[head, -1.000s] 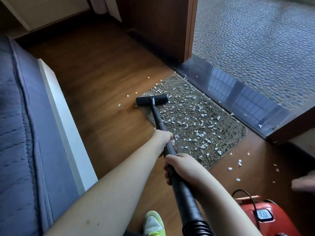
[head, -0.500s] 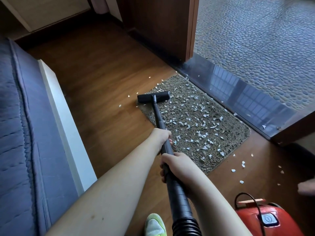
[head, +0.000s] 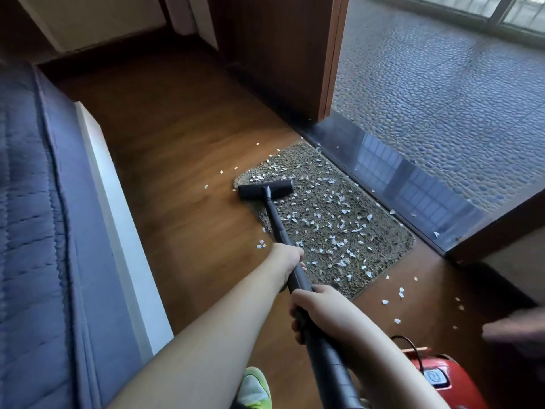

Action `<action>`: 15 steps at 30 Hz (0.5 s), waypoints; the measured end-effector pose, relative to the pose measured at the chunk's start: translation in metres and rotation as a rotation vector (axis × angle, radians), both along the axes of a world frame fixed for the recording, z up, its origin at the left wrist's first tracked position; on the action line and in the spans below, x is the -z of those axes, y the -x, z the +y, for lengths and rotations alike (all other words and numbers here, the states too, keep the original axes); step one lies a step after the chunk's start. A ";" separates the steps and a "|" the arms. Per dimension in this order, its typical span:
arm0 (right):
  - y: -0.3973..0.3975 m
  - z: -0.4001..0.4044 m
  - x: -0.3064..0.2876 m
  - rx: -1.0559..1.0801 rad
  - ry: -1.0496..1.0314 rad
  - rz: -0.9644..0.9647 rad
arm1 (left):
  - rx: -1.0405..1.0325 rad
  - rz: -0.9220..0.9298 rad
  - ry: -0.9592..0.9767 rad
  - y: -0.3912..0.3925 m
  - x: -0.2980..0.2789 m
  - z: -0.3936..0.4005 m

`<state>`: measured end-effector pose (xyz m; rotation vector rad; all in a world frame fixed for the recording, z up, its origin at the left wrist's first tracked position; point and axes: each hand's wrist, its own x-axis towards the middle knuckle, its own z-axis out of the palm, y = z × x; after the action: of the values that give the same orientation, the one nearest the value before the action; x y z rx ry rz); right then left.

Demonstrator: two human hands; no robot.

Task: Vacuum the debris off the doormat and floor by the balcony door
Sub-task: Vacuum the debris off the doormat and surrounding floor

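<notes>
A brown-grey doormat lies by the balcony door sill, strewn with several white scraps of debris. More scraps dot the wooden floor to its right and left. The black vacuum head sits on the mat's far left corner, partly over the floor. Its black wand runs back to me. My left hand grips the wand higher up; my right hand grips it just behind, near the ribbed hose.
The red vacuum body stands at the bottom right. A blue-covered bed with a white frame lines the left. A dark glossy door sill borders the pebbled balcony floor. My green shoe is below.
The vacuum head has slid back towards me along the mat's left edge, leaving scraps visible beyond it. Both hands keep their hold on the wand.
</notes>
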<state>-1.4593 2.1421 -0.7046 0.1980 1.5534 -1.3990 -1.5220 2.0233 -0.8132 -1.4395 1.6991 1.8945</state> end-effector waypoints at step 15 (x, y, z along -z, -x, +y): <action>-0.005 0.015 -0.004 -0.037 -0.031 0.026 | 0.037 -0.016 0.003 -0.007 -0.004 0.015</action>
<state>-1.4547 2.1574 -0.7004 0.1692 1.5928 -1.3542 -1.5152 2.0387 -0.8092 -1.4109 1.7095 1.8569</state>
